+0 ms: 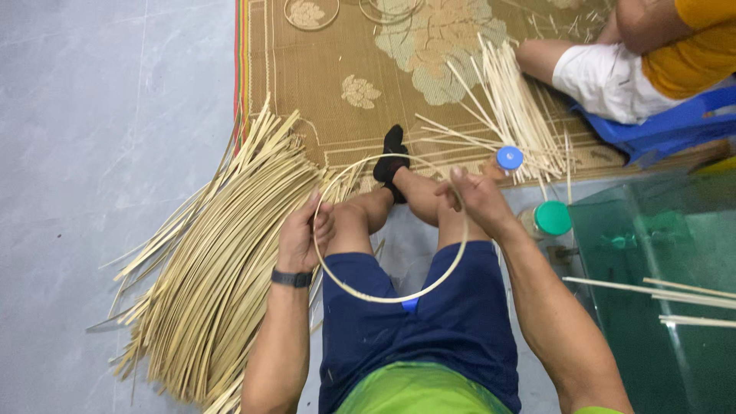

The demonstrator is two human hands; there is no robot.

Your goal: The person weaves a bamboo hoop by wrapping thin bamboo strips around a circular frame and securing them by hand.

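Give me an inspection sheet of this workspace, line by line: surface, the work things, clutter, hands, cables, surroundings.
Surface: grey tiled floor; brown woven mat with a flower pattern lies ahead.
Job's things: thin bamboo hoop bent into a ring over the lap; big pile of bamboo strips on the person's left.
Clutter: blue-capped bottle, green-lidded jar, loose bundle of pale sticks, finished hoops on the mat.
Grippers: left hand and right hand each grip the hoop's rim.
Cables: nothing seen.
Surroundings: green glass table at right; another person seated on a blue stool.
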